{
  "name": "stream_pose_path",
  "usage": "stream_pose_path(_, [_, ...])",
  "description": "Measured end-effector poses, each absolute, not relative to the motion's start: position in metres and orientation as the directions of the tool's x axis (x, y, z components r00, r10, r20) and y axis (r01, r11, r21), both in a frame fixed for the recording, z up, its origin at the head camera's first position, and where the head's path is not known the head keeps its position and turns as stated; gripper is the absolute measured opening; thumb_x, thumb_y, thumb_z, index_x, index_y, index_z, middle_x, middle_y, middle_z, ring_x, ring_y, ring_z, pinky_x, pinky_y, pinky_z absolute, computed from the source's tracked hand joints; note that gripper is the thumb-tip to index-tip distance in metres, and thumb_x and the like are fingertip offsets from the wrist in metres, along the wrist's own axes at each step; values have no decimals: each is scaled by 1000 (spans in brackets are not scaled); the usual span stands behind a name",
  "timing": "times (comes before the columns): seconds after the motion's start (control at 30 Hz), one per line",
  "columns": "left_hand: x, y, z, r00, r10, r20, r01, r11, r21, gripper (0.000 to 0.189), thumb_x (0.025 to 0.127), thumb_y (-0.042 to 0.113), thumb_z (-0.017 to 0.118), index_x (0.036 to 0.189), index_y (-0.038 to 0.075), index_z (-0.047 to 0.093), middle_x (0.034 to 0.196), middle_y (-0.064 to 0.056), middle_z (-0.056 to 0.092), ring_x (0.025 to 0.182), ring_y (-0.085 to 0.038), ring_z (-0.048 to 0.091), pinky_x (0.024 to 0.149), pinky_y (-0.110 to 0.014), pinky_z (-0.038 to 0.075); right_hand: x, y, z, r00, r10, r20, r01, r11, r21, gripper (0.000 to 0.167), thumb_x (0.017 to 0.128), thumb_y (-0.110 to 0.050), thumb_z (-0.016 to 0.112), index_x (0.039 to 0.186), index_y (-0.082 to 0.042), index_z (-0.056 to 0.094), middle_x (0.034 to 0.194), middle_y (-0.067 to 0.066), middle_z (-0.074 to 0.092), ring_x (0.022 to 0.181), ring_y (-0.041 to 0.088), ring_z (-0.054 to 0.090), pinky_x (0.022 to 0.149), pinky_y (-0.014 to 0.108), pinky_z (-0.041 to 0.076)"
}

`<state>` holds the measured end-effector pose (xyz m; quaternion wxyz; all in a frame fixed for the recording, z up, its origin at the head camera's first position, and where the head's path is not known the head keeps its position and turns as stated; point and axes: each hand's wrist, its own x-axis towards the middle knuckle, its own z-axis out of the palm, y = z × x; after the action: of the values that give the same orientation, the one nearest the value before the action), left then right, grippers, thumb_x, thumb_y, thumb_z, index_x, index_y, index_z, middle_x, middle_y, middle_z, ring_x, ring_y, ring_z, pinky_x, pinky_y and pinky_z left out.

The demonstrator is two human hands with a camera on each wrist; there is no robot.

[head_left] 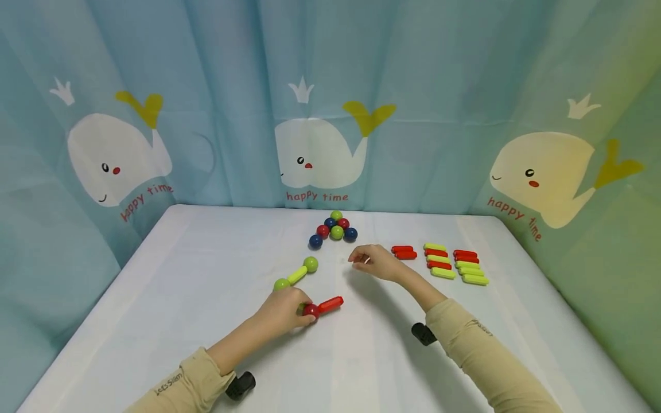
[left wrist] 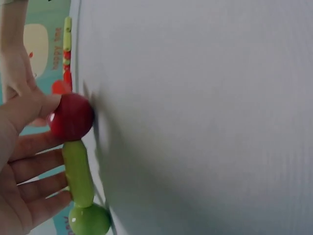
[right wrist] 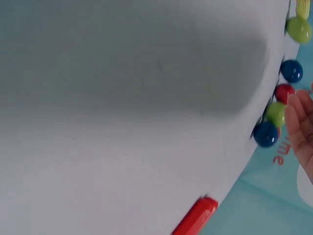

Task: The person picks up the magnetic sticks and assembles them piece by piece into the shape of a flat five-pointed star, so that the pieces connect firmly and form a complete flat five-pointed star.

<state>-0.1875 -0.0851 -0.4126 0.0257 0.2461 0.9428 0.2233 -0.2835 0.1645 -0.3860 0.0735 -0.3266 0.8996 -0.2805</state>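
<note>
My left hand (head_left: 286, 310) pinches a red ball (head_left: 311, 312) between thumb and fingers. From this ball a red rod (head_left: 331, 304) sticks out to the right. In the left wrist view a yellow-green rod (left wrist: 78, 174) runs from the red ball to a green ball (left wrist: 89, 220), beside my other fingers. Beyond the left hand, another yellow-green rod (head_left: 297, 275) links two green balls, the farther one (head_left: 310, 264) lying toward the back. My right hand (head_left: 379, 263) hovers over the table with fingers loosely bent and nothing visible in them.
Several loose blue, red and green balls (head_left: 337, 232) cluster at the back middle. To the right lie red rods (head_left: 405, 256) and stacked rows of red and yellow-green rods (head_left: 469, 264). A curtain (head_left: 232, 115) with whale prints stands behind the white table (head_left: 206, 252).
</note>
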Motion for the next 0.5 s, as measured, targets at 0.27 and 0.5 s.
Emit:
stream_pose_path(0.27, [-185,-94,-408,-850,519,94,515,779,357,26,73,28,78,83,5,72,90,-7,69,93,-26,63,71,-34,54,-301,171,-385,-827,-555,92,-514,678,-526,16,89,-3,60,102,7,64,88,13,66,80,20,57,73,29,50])
stream_pose_path(0.5, [-178,-85,-410,-847,513,138,530,803,272,41,75,36,78,98,4,70,91,-3,69,83,-16,59,71,-28,50,-309,170,-388,-841,-534,82,-498,707,-502,17,88,-3,61,102,7,64,86,13,65,79,21,56,73,31,51])
